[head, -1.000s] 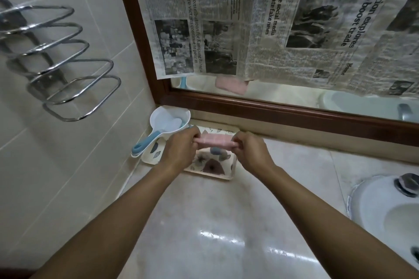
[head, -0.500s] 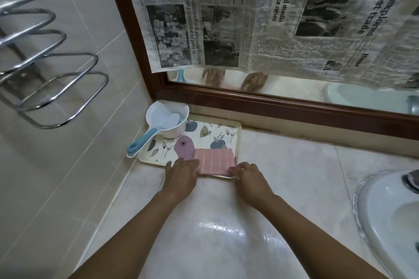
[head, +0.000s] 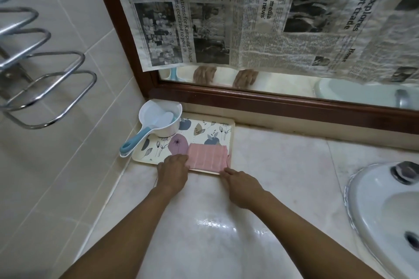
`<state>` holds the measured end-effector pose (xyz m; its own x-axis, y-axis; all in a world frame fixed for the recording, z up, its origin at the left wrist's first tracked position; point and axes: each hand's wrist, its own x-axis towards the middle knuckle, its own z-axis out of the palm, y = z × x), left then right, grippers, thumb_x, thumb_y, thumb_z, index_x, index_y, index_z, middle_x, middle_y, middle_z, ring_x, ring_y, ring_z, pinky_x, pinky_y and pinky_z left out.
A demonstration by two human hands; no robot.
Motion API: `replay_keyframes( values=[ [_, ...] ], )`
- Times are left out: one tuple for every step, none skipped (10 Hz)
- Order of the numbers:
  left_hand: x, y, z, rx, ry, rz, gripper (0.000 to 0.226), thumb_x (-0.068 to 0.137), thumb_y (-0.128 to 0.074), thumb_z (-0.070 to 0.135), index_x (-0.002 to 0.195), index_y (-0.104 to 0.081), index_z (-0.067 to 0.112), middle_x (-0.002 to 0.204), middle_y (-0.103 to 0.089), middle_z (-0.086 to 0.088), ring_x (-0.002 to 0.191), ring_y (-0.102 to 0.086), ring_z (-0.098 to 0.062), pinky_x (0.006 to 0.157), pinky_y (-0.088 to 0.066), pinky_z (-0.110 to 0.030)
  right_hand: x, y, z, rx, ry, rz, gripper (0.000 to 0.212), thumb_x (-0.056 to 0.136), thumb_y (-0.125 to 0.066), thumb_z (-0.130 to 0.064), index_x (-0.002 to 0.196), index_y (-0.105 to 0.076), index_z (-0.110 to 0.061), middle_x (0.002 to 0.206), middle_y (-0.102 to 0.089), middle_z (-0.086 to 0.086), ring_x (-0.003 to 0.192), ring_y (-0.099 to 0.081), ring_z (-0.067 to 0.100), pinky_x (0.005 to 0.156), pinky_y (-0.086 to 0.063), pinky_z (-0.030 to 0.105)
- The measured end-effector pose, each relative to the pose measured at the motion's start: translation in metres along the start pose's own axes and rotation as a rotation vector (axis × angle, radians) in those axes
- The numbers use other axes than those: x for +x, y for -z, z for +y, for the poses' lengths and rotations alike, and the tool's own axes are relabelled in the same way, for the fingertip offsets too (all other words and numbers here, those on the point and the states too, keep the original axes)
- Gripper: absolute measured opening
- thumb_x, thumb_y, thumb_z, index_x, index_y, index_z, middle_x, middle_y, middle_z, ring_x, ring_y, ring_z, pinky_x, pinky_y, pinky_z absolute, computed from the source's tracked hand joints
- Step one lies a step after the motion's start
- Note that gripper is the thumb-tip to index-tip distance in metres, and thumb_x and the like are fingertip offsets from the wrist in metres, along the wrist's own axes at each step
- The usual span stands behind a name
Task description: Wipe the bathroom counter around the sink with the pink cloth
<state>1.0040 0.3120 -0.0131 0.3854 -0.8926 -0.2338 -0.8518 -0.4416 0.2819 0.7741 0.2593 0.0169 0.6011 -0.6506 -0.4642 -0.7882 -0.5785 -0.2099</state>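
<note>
The pink cloth (head: 207, 157) lies folded flat in the near right corner of a flower-patterned tray (head: 204, 128) on the glossy beige counter (head: 283, 165). My left hand (head: 173, 171) rests palm down against the cloth's left edge, its fingertips curled under and hidden. My right hand (head: 241, 184) lies on the counter just in front of the tray, fingers stretched out and touching the cloth's near right corner. The white sink (head: 385, 206) sits at the right edge.
A white scoop with a blue handle (head: 159, 119) stands on the tray's far left corner. A chrome towel rack (head: 45, 75) juts from the tiled left wall. A wood-framed mirror (head: 272, 102) covered with newspaper (head: 249, 18) backs the counter.
The cloth, held up rolled between both hands a second ago, now lies flat on the tray. My right hand has drawn back slightly towards the cloth's corner.
</note>
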Motion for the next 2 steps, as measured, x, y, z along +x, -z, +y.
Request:
replay_keyframes(
  values=[
    [-0.015,0.001,-0.002,-0.066,-0.022,0.101,0.034,0.101,-0.056,0.026,0.134,-0.064,0.025,0.141,-0.063,0.005,0.135,-0.051,-0.024,0.109,-0.036,-0.042,-0.012,0.001,0.005,0.091,-0.005,0.074,0.070,0.095,-0.045,-0.005,0.161,-0.035,-0.023,0.171,-0.027,-0.004,0.138,-0.052,0.030,0.104,-0.050,0.039],
    [-0.035,-0.001,-0.002,-0.098,-0.082,0.146,0.035,0.098,-0.058,0.024,0.132,-0.066,0.024,0.138,-0.065,0.004,0.135,-0.052,-0.023,0.111,-0.034,-0.042,-0.031,0.003,0.015,0.192,-0.056,0.145,0.062,0.098,-0.047,-0.010,0.158,-0.042,-0.024,0.169,-0.031,0.000,0.143,-0.049,0.028,0.110,-0.047,0.040]
  ],
)
